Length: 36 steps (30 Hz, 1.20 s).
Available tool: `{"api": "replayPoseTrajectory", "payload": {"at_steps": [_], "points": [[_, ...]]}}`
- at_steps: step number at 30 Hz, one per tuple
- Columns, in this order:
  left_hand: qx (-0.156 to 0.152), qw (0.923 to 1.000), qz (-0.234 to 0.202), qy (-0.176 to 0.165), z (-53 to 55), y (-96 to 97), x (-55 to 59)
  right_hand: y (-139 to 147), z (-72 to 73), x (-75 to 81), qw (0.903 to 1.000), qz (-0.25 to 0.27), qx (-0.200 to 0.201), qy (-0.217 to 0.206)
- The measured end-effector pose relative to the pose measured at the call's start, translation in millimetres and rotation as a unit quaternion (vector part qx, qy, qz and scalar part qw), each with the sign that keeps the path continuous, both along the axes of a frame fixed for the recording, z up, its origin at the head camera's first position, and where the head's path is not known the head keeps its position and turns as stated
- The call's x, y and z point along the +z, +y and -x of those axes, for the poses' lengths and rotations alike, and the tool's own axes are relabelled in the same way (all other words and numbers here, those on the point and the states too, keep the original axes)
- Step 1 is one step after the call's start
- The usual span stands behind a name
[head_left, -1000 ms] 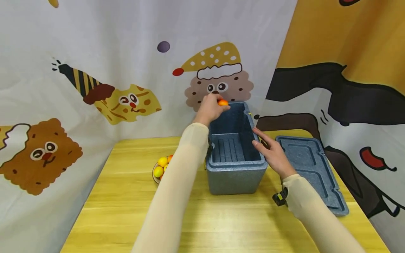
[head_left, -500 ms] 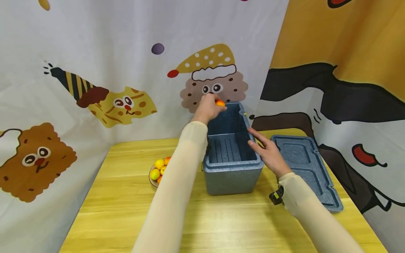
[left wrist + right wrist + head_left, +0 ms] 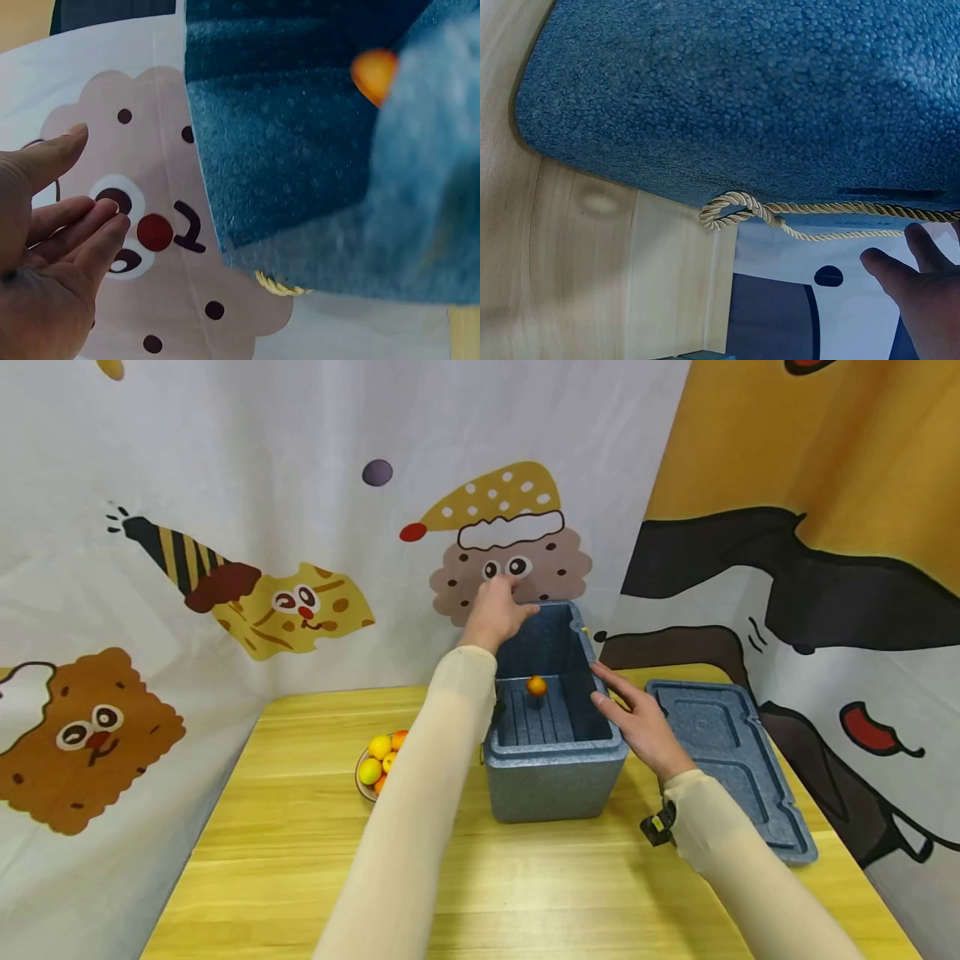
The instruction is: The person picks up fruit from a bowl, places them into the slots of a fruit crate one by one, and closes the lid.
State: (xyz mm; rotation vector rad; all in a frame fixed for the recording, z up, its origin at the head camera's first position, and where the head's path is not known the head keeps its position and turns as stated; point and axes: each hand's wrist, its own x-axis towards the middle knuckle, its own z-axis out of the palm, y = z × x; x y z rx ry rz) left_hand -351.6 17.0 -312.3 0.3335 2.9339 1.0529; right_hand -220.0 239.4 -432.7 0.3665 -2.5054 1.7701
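A small orange fruit [image 3: 536, 686] is inside the grey-blue foam box [image 3: 555, 789], apart from both hands, over the ribbed floor with a dark shadow under it. In the left wrist view the same fruit [image 3: 373, 76] is partly hidden by the box's wall. My left hand [image 3: 497, 614] is held over the box's far left corner, its fingers loosely extended and holding nothing. My right hand [image 3: 641, 727] rests with spread fingers at the box's right rim. Its fingertips [image 3: 885, 266] are near a twisted gold rope handle [image 3: 840, 208] in the right wrist view.
A bowl [image 3: 365, 792] of yellow and orange fruit stands left of the box, partly hidden by the left sleeve. The box's lid [image 3: 720, 743] lies on the wooden table [image 3: 300, 860] to the right. A cartoon-printed curtain [image 3: 285, 468] hangs behind the table.
My left hand has let go of the orange fruit, which has dropped from the fingers at the far rim into the box. The right hand stays at the right rim.
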Motion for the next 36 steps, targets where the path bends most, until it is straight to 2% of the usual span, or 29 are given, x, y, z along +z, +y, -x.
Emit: {"api": "replayPoseTrajectory", "payload": {"at_steps": [6, 13, 15, 22, 25, 30, 36], "points": [[0.006, 0.9999, -0.01, 0.012, -0.2, -5.4, 3.6, 0.6, -0.9, 2.7, 1.0, -0.004, -0.001, 0.0], [0.001, 0.9996, -0.021, 0.02, -3.9, -13.5, 1.2, -0.3, 2.4, 0.8, 1.0, -0.004, 0.005, 0.0], [-0.001, 0.9995, -0.022, 0.023, -6.9, -14.8, 1.1, -0.9, 2.4, -1.4, 1.0, -0.006, 0.007, 0.0], [-0.053, 0.9976, -0.024, 0.037, -22.6, -10.9, 8.9, -0.7, -1.8, -9.0, 1.0, 0.002, 0.003, 0.006], [-0.053, 0.9967, -0.03, 0.055, -28.3, -10.1, 16.6, -0.6, -0.7, -7.6, 0.9999, 0.002, 0.001, 0.01], [-0.057, 0.9956, -0.04, 0.063, -35.6, -11.6, 25.7, -0.4, 0.6, -4.3, 1.0, 0.002, -0.003, 0.008], [-0.072, 0.9925, -0.063, 0.076, -45.0, -19.8, 24.4, 0.8, 2.4, -3.4, 0.9999, 0.0, -0.001, 0.014]]}}
